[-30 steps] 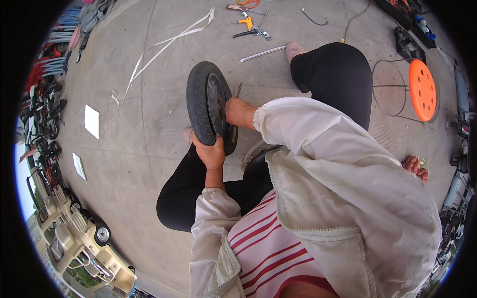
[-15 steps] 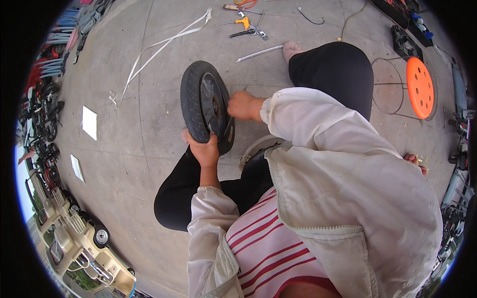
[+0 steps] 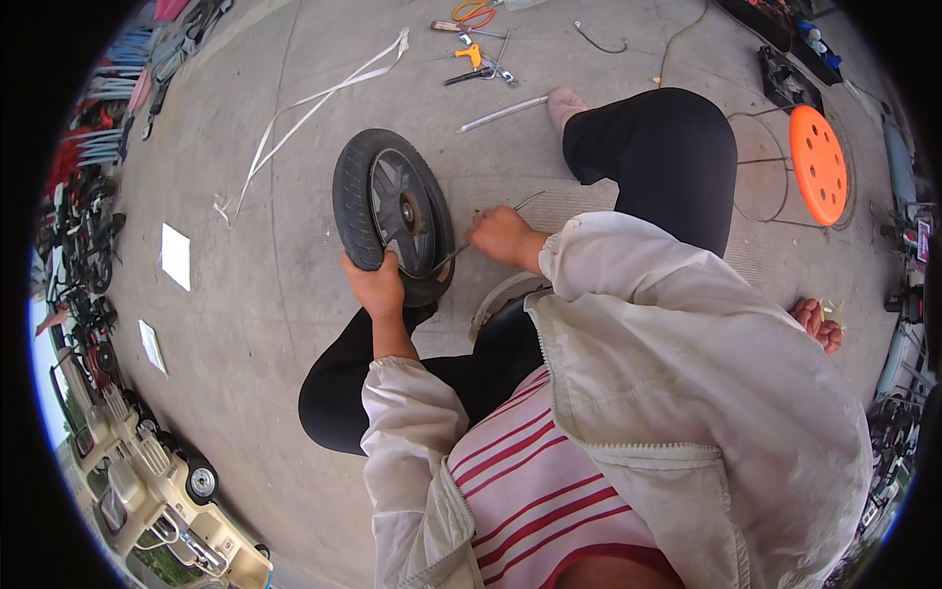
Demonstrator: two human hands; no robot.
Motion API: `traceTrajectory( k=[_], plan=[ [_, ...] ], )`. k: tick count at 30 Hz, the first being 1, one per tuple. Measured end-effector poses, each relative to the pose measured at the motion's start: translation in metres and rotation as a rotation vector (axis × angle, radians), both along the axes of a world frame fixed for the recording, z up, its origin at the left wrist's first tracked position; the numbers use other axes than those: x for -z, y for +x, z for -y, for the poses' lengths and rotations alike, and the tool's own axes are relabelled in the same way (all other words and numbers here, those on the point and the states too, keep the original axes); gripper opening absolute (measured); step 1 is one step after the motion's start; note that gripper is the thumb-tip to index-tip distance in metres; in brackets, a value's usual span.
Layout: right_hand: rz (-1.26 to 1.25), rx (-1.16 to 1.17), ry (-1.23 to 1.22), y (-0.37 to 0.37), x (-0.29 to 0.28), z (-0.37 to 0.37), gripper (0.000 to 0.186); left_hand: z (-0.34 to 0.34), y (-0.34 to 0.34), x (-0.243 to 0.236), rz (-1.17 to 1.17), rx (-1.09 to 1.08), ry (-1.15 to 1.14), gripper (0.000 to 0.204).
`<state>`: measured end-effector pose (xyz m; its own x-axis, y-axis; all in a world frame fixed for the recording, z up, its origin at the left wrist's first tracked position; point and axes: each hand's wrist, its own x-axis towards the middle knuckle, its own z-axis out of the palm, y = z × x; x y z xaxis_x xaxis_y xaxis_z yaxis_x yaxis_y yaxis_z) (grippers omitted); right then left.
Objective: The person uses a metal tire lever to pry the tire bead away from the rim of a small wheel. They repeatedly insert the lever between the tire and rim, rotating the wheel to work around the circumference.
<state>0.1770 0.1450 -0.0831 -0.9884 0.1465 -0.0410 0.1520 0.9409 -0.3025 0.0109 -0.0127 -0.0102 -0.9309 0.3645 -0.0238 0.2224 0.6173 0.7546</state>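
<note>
A small wheel with a black tyre (image 3: 353, 201) and a dark spoked rim (image 3: 397, 182) stands tilted in front of me, its lower edge by my bent left leg. My left hand (image 3: 378, 287) is closed around the near part of the tyre, thumb over the sidewall toward the rim. Just right of the wheel, my right hand (image 3: 500, 237) is closed around a thin metal tyre lever (image 3: 531, 199). One end of the lever sticks out beyond the fist; the other reaches the gap between tyre and rim. Whether its tip is hooked under the tyre's edge is hard to tell.
Ahead lie a yellow-handled tool (image 3: 469, 56), other hand tools, a metal bar (image 3: 502, 114) and a white strap (image 3: 294, 116). An orange-topped stool (image 3: 818, 165) stands right. Another person's hand (image 3: 820, 326) shows at the right. A beige vehicle (image 3: 147, 461) is lower left.
The wheel has turned to show more of its rim and shifted slightly left. My right hand has drawn away from the rim to the right and a little nearer, with the lever.
</note>
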Motion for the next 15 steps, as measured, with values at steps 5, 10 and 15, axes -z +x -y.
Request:
traceTrajectory(
  k=[5,10,15],
  plan=[
    [-0.047,0.041,0.014,0.010,-0.011,0.011,0.010,-0.004,-0.018,0.003,0.055,-0.042,0.032,0.062],
    [-0.088,0.081,-0.005,0.019,-0.018,0.021,0.011,-0.006,-0.028,0.001,0.083,-0.100,0.022,0.059],
    [-0.131,0.137,-0.062,0.026,-0.016,0.029,0.009,-0.008,-0.034,-0.002,0.115,-0.145,0.030,0.058]
  ],
)
